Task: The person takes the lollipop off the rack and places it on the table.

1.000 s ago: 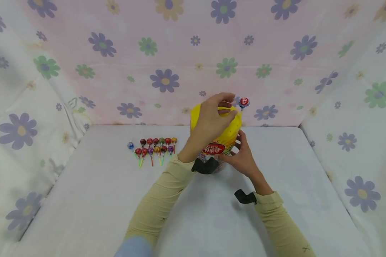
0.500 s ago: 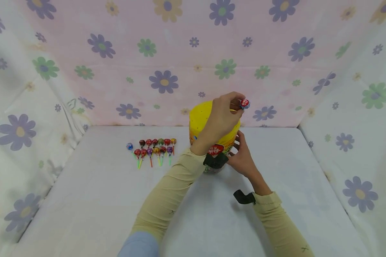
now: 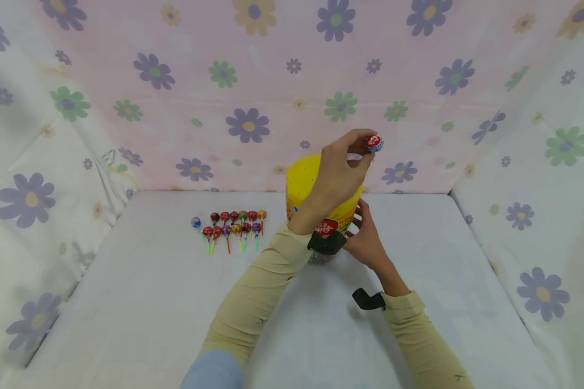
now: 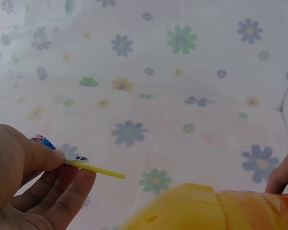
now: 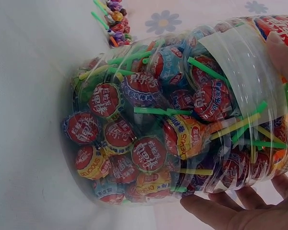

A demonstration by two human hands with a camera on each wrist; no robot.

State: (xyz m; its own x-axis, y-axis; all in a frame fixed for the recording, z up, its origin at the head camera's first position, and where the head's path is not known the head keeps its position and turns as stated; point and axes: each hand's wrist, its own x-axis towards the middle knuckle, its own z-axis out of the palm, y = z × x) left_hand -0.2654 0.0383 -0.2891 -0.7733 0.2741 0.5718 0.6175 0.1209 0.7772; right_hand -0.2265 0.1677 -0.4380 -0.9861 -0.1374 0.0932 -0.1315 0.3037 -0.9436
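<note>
My left hand (image 3: 339,170) is over the top of a tall plastic candy jar (image 3: 303,178) with a yellow upper part. It pinches a lollipop (image 3: 375,143) in a red and blue wrapper between thumb and fingers. In the left wrist view the lollipop's yellow stick (image 4: 103,171) points away from the fingertips. My right hand (image 3: 367,243) grips the jar's right side, thumb on one side and fingers on the other in the right wrist view. Through the clear wall there, many wrapped lollipops (image 5: 149,153) show. My left forearm hides part of the jar's label.
Two rows of lollipops (image 3: 234,224) lie on the white table (image 3: 151,302) left of the jar. A blue-wrapped lollipop (image 3: 196,222) is at their left end. Flowered cloth (image 3: 248,75) hangs behind and at both sides.
My left hand has moved right, taken hold of the lollipop standing by the jar's upper right edge, and raised it slightly. My right hand stays on the jar.
</note>
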